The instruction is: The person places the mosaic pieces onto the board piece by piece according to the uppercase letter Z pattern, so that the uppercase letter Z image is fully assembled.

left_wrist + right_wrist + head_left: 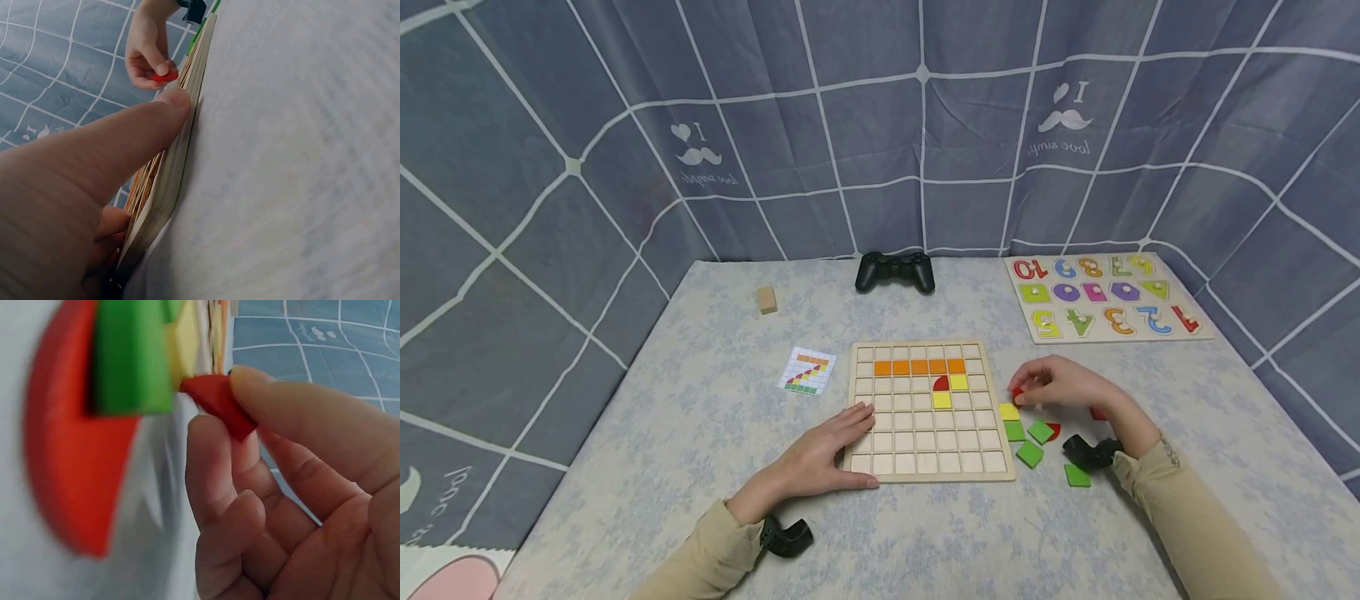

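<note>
A wooden grid board (925, 464) lies flat in mid-table. Five orange square tiles, simplified as several orange squares (920, 367), fill part of an upper row, with a red quarter-circle tile (941, 384) and two yellow squares (958, 382) below. My left hand (823, 454) rests on the board's left edge, its thumb (144, 119) along the near edge. Just off the right edge, my right hand (1060, 385) pinches another red quarter-circle tile (219, 400) between thumb and fingers. Beneath and around it lie a yellow square (1009, 412), several green squares (1029, 454) and a partly covered red piece (1055, 431).
A small pattern card (807, 371) lies left of the board. Farther back are a wooden block (767, 300) and a black game controller (895, 272). A number-and-shape puzzle board (1105, 300) occupies the back right. Grid-patterned cloth (880, 133) hangs behind the table.
</note>
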Demonstrator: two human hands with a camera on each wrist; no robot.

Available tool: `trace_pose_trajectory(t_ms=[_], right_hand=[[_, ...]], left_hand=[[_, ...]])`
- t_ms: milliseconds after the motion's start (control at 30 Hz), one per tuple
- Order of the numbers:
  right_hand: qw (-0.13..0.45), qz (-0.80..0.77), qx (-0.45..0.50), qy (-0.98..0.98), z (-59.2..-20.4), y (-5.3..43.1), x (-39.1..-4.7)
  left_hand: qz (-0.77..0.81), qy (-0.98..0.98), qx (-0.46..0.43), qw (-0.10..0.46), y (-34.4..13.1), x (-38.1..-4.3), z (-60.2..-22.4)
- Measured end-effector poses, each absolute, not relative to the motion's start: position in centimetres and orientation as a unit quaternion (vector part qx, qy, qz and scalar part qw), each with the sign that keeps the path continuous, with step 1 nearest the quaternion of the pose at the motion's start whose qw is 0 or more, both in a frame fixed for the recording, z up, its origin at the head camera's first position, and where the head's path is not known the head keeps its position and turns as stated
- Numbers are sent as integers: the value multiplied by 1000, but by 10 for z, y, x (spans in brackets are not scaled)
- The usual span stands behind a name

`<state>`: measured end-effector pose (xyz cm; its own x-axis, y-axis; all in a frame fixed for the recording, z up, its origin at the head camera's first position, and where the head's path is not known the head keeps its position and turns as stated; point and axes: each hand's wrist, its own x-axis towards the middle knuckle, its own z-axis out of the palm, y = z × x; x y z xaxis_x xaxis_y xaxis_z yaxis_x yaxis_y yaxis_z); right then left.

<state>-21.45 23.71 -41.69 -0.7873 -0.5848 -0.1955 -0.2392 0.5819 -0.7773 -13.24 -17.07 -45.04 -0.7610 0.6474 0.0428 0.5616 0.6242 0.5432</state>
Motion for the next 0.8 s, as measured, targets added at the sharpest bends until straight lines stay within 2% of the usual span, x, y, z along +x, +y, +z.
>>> trace_pose_trajectory(t_ms=[267,800], right_hand=[[207,-387,-269,858,-403,202,-227],[234,-322,-329,856,-401,113,-242]], left_hand=[[273,898,336,77,-171,-132,-450],[274,899,333,79,-170,-132,-450]])
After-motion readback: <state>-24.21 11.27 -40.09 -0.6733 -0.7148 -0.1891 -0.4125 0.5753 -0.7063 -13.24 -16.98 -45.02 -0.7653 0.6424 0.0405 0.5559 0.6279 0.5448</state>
